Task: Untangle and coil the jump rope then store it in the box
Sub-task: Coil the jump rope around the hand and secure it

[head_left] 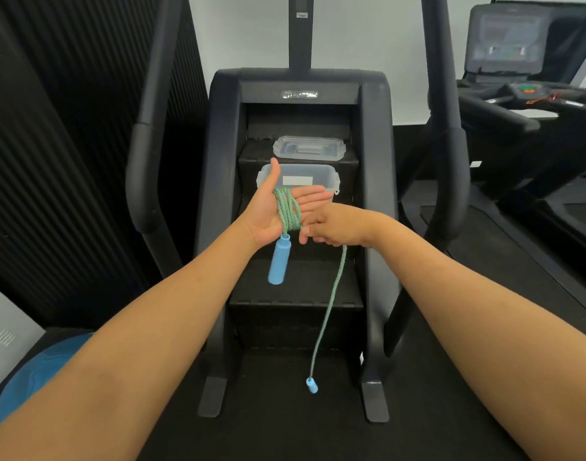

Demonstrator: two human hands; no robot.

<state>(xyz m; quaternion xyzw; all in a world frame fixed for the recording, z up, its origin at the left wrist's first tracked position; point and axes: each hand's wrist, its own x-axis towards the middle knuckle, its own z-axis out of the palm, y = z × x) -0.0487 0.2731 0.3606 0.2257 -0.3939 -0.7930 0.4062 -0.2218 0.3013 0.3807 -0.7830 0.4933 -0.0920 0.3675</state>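
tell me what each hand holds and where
The jump rope is wound round the flat left hand; the right hand pinches its free length beside the coil.

Upper step: black; a clear lid lies flat on it
Step below: black; an open clear box stands on it
Floor: dark; the stair machine stands on it

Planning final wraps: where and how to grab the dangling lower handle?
Probably grip the lower handle round its cylindrical middle, from the side: it hangs on the rope tail below the right hand, sides exposed, rope leaving its top.
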